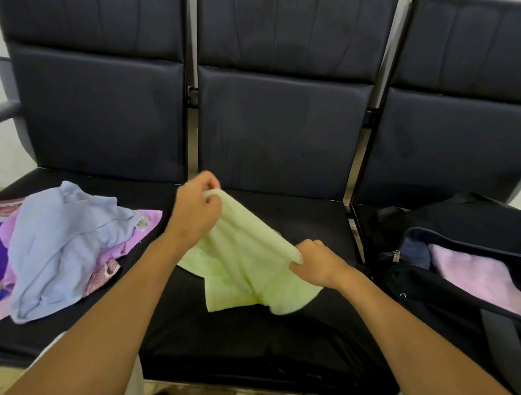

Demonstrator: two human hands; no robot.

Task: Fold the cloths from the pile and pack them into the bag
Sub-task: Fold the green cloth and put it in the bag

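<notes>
A pale green cloth (247, 268) hangs over the middle seat, held up along one edge. My left hand (197, 211) pinches its far corner and my right hand (317, 263) pinches its near corner; the rest drapes down onto the seat. The pile (63, 248) lies on the left seat, with a light blue cloth on top of pink, purple and patterned ones. A black bag (452, 303) stands unzipped on the right seat, with a pink cloth (477, 278) and a dark blue one (414, 251) inside.
Three joined black padded seats (283, 214) with tall backrests fill the view. Metal bars (354, 223) separate the seats. A grey strap (500, 342) runs across the bag's front. Pale floor shows below the seat's front edge.
</notes>
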